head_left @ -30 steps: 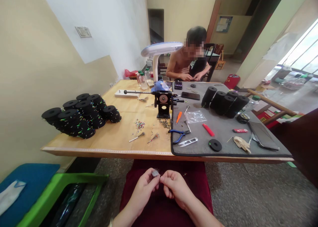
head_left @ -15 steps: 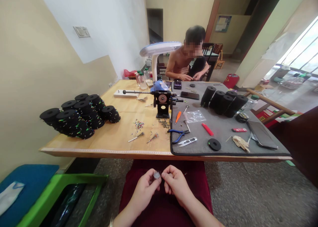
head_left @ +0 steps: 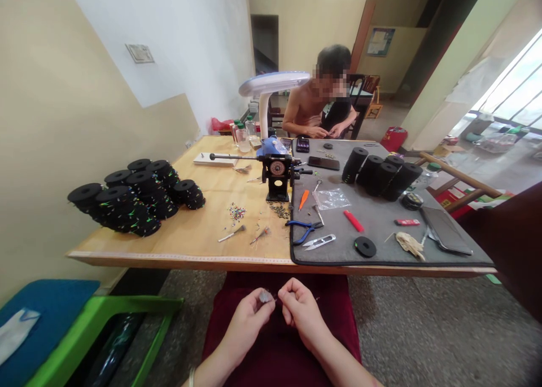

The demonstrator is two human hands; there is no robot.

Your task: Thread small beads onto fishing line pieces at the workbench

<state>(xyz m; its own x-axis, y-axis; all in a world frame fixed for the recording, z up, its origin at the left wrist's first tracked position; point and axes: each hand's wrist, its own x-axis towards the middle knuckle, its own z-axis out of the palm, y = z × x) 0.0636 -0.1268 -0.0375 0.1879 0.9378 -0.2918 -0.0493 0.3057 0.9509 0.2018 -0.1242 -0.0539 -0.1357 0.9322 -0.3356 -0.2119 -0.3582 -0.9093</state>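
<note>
My left hand (head_left: 250, 318) is closed over my lap, its thumb and fingers pinching a small greyish piece (head_left: 265, 297) whose kind I cannot make out. Close on its right, my right hand (head_left: 301, 312) is closed too, thumb against fingertips; whatever it may hold is too small to see. A narrow gap separates the two hands. Beneath them lies dark red cloth (head_left: 282, 360). Both hands are below the front edge of the wooden table (head_left: 178, 243).
Black foam spools (head_left: 127, 198) stand stacked at left, more black spools (head_left: 375, 172) at right. A winding device (head_left: 278, 175), blue-handled pliers (head_left: 302, 229), thread snips (head_left: 320, 242) and a lamp (head_left: 273, 83) occupy the middle. Across the table sits another person (head_left: 315, 107). A green stool (head_left: 105, 319) is at lower left.
My right hand has moved slightly away from the left, widening the gap between the fingertips. The grey piece has turned a little in my left fingers.
</note>
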